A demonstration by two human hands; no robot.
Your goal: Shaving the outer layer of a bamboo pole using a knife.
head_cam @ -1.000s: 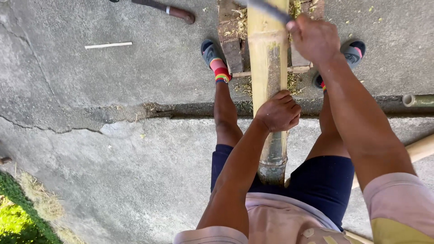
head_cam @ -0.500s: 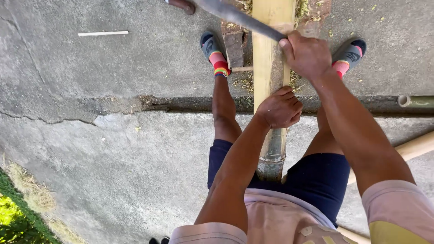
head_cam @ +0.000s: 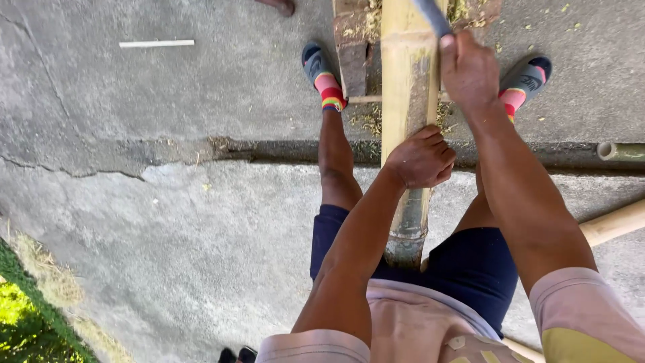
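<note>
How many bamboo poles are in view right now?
3: the big pole between the legs, a green pole at the right edge, a tan pole beneath it. Others may lie out of view.

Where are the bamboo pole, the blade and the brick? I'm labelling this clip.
bamboo pole (head_cam: 403,81): head view, upper shaft.
blade (head_cam: 433,15): head view, flat above the right hand's grip.
brick (head_cam: 352,57): head view, top face.

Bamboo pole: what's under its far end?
The bamboo pole lies over a wooden block, with shavings scattered around. A thin stick crosses beneath it. The right hand hides the support on that side.
</note>
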